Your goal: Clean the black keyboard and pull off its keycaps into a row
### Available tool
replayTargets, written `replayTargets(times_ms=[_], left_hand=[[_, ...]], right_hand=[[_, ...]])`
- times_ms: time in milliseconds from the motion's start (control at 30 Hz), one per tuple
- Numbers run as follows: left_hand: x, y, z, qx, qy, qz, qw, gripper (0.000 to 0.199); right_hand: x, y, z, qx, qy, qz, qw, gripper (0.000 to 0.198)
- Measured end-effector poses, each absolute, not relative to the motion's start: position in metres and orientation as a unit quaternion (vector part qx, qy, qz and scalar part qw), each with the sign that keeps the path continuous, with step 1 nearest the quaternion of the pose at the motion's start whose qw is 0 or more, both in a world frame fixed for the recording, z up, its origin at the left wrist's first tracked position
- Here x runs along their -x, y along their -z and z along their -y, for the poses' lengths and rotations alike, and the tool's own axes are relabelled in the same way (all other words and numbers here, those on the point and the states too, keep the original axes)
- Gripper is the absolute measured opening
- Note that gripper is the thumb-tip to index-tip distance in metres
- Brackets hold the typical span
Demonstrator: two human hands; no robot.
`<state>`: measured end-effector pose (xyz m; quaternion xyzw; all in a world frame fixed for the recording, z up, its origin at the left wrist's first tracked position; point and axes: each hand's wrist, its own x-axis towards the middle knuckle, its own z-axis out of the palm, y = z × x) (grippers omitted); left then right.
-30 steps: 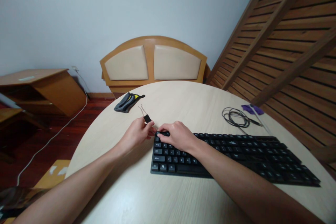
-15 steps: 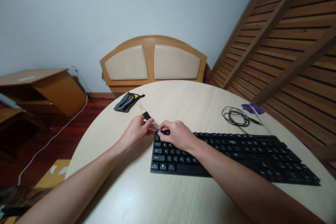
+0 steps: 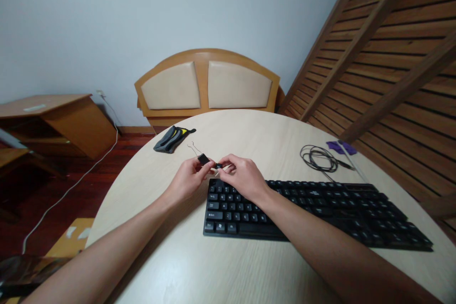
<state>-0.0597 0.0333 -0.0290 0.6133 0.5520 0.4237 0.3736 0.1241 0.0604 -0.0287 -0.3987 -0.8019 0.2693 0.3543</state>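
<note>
My left hand (image 3: 192, 175) is closed around a keycap puller (image 3: 203, 159), which has a black handle and thin wire prongs pointing away to the upper left. Between the fingertips of my right hand (image 3: 244, 174) is a small black keycap (image 3: 218, 166), raised just above the keyboard's far left corner. The two hands nearly meet there, with a small pale tip showing below the keycap. Beneath my right wrist lies a black keyboard (image 3: 228, 229) with white lettering, partly covered by my forearm.
A grey, black and yellow folded item (image 3: 171, 139) lies at the far left of the round table (image 3: 171, 266). At the right are a coiled black cable (image 3: 318, 159) and a purple cloth (image 3: 335, 147). A padded headboard (image 3: 208, 54) stands behind the table.
My right hand has risen slightly from the keyboard's corner with the keycap between its fingers. The left hand and the puller have shifted a little to the right.
</note>
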Motion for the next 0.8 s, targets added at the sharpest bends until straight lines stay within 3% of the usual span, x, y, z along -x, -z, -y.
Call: replayTargets(times_ms=[567,800], left_hand=[[0.061,0.026,-0.034,-0.579,-0.425,-0.56,0.412,0.029],[0.065,0.034,-0.038,-0.618,-0.414,-0.558,0.369,0.026]], right_hand=[[-0.126,0.027,-0.064,0.407,-0.249,0.804,0.355,0.017],[-0.124,0.014,-0.092,0.466,-0.217,0.823,0.242,0.014]])
